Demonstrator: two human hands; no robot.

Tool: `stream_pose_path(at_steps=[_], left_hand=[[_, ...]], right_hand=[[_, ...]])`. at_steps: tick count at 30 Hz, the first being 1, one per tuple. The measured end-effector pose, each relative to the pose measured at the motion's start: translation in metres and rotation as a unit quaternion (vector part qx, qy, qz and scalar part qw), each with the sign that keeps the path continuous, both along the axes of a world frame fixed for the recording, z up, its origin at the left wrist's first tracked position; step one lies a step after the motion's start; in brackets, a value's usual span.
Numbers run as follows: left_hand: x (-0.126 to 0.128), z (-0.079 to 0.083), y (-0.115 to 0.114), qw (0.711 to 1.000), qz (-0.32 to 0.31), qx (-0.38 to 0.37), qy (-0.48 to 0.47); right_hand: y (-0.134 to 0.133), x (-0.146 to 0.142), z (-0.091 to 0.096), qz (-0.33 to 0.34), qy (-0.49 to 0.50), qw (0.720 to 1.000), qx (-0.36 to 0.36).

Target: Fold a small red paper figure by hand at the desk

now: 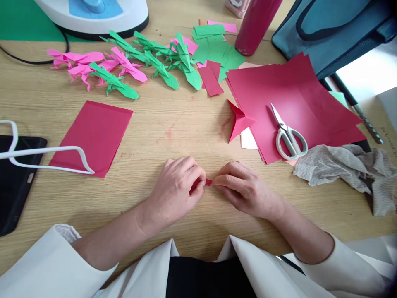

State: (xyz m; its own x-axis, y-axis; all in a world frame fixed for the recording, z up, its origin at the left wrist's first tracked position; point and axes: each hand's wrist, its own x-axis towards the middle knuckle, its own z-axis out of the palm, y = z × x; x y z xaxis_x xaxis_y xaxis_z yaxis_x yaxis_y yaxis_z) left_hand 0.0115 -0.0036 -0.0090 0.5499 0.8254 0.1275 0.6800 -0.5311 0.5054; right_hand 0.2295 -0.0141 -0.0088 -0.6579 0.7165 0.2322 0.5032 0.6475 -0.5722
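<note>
Between my two hands is a small folded piece of red paper [209, 182], mostly covered by my fingers. My left hand [180, 186] wraps round the larger part of it, with red showing inside the curled fingers. Thumb and fingertips of my right hand [245, 188] pinch its right end. Beyond my right hand, a folded red paper shape [239, 121] with pointed tips rests on the table against a stack of red sheets [266, 87]. Scissors [290, 134] with pale grey handles lie closed on that stack.
Several green folded paper figures [182, 62] and pink ones [128, 66] lie at the back, near a white iron [96, 16]. Red sheets [102, 132] and a black phone [18, 182] are on the left. A red bottle [256, 25], blue bag [335, 33] and crumpled cloth [350, 169] occupy the right.
</note>
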Motion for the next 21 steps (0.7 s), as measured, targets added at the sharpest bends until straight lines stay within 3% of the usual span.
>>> stream_pose_path(at_steps=[6, 21], left_hand=[[0.0009, -0.0006, -0.0003, 1.000, 0.001, 0.017, 0.012], [0.0010, -0.0009, -0.0008, 0.999, -0.003, 0.034, 0.028]], right_hand=[[0.0012, 0.0015, 0.0010, 0.033, -0.016, 0.999, 0.039], [0.0015, 0.0031, -0.0014, 0.043, -0.031, 0.997, 0.049]])
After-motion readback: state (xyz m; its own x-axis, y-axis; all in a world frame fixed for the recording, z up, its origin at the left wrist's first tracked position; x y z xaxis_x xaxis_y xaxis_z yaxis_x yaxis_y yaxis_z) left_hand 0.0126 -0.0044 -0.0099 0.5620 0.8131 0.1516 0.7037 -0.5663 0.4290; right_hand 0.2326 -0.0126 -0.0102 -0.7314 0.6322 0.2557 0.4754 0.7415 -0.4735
